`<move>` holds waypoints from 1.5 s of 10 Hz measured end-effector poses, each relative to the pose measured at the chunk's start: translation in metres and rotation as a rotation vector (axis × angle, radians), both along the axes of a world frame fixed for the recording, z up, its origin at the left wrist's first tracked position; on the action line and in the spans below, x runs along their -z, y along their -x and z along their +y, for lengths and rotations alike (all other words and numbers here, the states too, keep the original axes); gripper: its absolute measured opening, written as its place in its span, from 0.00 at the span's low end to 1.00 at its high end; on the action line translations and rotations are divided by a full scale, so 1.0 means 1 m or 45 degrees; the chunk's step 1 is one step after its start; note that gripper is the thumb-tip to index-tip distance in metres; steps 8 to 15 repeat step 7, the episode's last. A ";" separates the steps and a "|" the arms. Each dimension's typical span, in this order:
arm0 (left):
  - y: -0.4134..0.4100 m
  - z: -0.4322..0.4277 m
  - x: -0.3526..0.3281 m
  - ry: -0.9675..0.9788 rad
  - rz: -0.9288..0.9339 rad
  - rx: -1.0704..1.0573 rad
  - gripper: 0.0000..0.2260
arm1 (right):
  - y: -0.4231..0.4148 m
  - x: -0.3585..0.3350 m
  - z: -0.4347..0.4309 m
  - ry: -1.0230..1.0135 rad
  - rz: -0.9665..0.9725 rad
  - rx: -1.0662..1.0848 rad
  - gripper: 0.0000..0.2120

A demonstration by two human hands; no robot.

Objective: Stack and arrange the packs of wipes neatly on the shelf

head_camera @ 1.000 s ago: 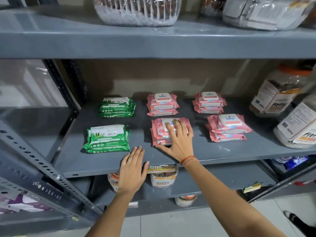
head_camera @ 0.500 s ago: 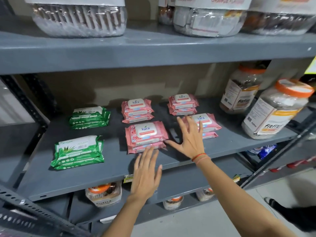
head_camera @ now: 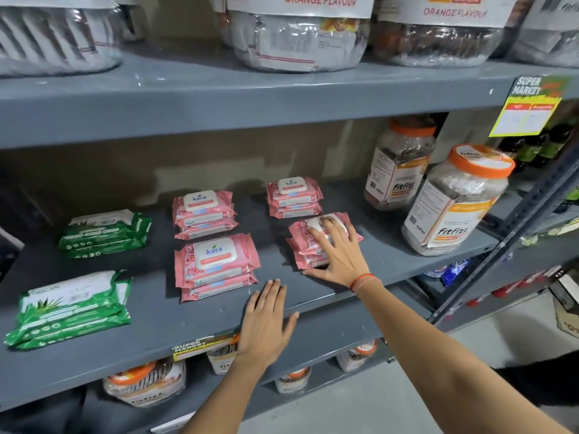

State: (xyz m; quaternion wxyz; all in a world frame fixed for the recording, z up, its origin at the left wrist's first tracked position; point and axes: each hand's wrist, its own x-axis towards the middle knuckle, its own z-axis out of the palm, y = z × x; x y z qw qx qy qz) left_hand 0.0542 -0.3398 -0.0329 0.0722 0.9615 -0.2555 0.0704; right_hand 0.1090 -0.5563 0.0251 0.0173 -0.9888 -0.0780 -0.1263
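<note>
Right hand (head_camera: 340,256) lies flat, fingers spread wide, on the near right pink wipes stack (head_camera: 313,242). Left hand (head_camera: 266,324) rests open on the grey shelf (head_camera: 150,321) edge. Green packs (head_camera: 72,305) sit far left.

Our right hand (head_camera: 336,252) reaches forward, palm down, fingers spread wide. Our left hand (head_camera: 266,324) lies flat, fingers together, both arms extended.
</note>
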 end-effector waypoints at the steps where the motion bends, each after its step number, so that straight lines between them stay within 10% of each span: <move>1: 0.001 -0.002 0.000 0.001 -0.039 -0.004 0.25 | -0.002 -0.002 0.000 -0.015 0.022 -0.004 0.41; 15: -0.007 0.009 -0.034 0.044 0.215 0.097 0.23 | 0.028 -0.007 0.023 -0.275 -0.281 0.001 0.32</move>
